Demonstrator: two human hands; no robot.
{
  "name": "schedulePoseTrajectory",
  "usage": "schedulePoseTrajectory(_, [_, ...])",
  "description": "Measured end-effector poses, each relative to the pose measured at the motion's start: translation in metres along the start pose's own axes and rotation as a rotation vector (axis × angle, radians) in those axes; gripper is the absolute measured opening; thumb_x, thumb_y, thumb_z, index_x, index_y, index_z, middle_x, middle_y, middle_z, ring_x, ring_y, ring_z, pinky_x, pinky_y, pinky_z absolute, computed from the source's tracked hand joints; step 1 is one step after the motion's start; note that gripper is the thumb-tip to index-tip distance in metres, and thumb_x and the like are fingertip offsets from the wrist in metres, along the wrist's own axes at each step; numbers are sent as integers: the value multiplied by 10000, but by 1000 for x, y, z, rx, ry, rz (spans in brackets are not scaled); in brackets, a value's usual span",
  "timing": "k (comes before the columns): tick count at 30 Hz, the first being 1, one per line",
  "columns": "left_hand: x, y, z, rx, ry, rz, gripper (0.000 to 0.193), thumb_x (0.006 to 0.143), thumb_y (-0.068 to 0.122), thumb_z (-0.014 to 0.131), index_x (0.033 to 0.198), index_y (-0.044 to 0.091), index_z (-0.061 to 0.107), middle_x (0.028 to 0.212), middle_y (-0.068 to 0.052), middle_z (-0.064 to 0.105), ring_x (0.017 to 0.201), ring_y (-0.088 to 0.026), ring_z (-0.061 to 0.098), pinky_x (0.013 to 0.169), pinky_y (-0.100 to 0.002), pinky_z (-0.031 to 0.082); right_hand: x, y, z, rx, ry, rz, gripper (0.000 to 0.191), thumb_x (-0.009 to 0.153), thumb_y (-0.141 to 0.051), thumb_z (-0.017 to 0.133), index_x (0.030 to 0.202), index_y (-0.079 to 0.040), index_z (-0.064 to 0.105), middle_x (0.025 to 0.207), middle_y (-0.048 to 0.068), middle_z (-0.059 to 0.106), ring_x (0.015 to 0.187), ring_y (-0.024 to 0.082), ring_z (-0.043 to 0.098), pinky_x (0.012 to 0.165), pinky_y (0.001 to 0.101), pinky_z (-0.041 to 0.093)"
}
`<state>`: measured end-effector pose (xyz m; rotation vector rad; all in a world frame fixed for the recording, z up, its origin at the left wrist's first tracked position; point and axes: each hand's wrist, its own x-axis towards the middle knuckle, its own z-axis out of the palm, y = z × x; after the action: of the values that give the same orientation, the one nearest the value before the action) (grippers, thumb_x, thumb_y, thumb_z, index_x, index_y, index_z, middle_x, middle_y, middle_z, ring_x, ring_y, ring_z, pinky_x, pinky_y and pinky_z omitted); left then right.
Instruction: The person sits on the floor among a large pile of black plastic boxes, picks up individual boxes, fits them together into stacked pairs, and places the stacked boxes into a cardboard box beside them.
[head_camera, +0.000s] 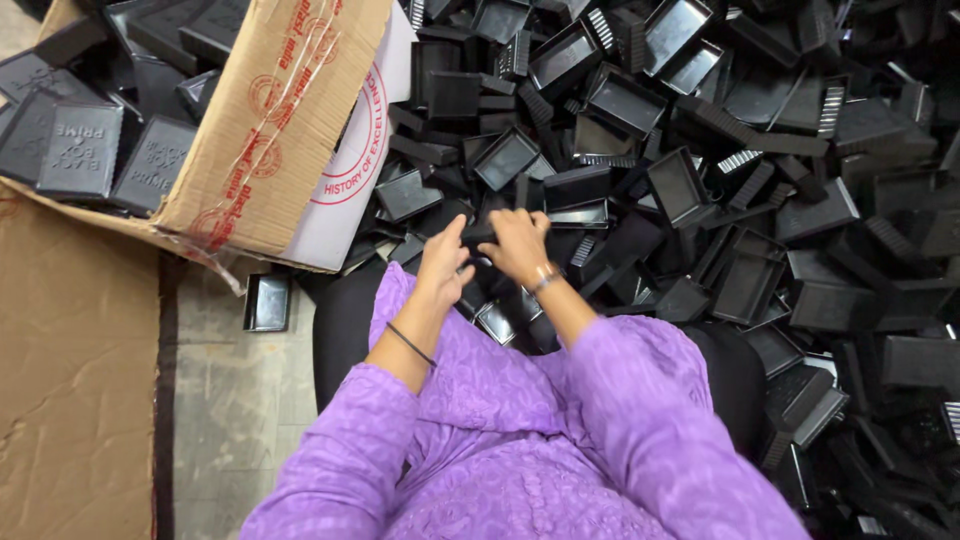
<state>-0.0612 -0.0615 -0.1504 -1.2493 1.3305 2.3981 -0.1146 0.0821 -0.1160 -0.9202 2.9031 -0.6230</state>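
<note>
left hand (445, 262), right hand (517, 245), fingers curled together on black tray (480, 234)

Cardboard box (270, 140), tilted at upper left, holding assembled black boxes (80, 145); flattened cardboard sheet (70, 370) on grey floor (235, 400); heap of loose black plastic trays (760, 170) at right.

The pile of trays (700, 170) is lying ahead and to the right of the hands. The cardboard box (270, 130) is sitting to the left, with lidded cases (80, 150) lying inside it.
</note>
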Motion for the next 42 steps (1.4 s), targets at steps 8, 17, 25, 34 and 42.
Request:
schedulePoseTrajectory(8, [-16, 6, 24, -408, -391, 96, 652, 987, 478, 709, 1390, 1, 525, 1079, -124, 667, 955, -245, 665, 845, -398, 570, -98, -41, -44, 596, 323, -255, 460, 835, -176, 835, 1204, 16, 638, 1359, 188, 602, 1261, 391, 603, 1054, 439, 484])
schedulePoseTrajectory(17, [-48, 6, 29, 348, -94, 839, 722, 1042, 613, 448, 1266, -27, 696, 1131, -94, 747, 1054, -172, 673, 955, -311, 516, -79, -36, -46, 840, 161, 140, 763, 751, -183, 890, 1341, 28, 453, 1204, 171, 634, 1054, 192, 675, 911, 320, 575])
schedulePoseTrajectory(25, [-37, 26, 29, -133, -267, 402, 896, 966, 728, 264, 1286, -8, 663, 1104, -107, 744, 989, -197, 710, 924, -329, 572, -86, -21, -46, 1231, 156, 103, 704, 830, -54, 776, 1442, 22, 436, 1376, 130, 583, 1235, 165, 605, 1060, 319, 491])
schedulePoseTrajectory(34, [-42, 10, 29, -161, -357, 284, 838, 970, 697, 319, 1327, 10, 637, 1166, -106, 711, 972, -198, 696, 905, -346, 571, -89, -28, -30, 1241, 139, 123, 671, 858, -32, 782, 1470, 40, 517, 1403, 138, 619, 1254, 176, 612, 1092, 324, 494])
schedulePoseTrajectory(42, [-59, 13, 28, -166, -546, 582, 594, 892, 38, 710, 1436, -54, 490, 1361, -172, 643, 1233, -243, 642, 1054, -359, 521, -87, -27, -42, 1099, 214, -54, 666, 896, -38, 793, 1490, -11, 492, 1418, 199, 603, 1293, 248, 590, 1084, 359, 476])
